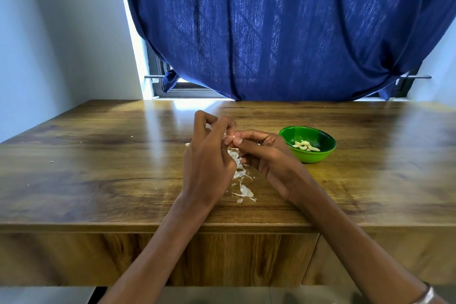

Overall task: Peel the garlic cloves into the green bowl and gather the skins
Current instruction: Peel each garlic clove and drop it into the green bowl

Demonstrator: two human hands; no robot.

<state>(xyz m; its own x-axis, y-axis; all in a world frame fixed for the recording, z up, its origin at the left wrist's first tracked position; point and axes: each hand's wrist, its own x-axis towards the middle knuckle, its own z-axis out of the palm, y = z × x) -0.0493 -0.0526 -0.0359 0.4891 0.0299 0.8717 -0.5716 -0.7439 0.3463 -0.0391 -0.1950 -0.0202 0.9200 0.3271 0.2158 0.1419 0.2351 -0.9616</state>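
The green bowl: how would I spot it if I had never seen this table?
Start at the wooden table under the blue curtain. Just right of the right hand sits the green bowl, holding a few pale peeled garlic cloves. It is the only dish and the only green thing there.

A glossy wooden table (98,155) stands against a pale wall (61,32), beneath a blue-curtained (283,32) window.

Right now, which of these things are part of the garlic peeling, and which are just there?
In use: left hand, right hand, garlic clove pinched between them, green bowl, peeled cloves, skins.
Just there: blue curtain, wooden table.
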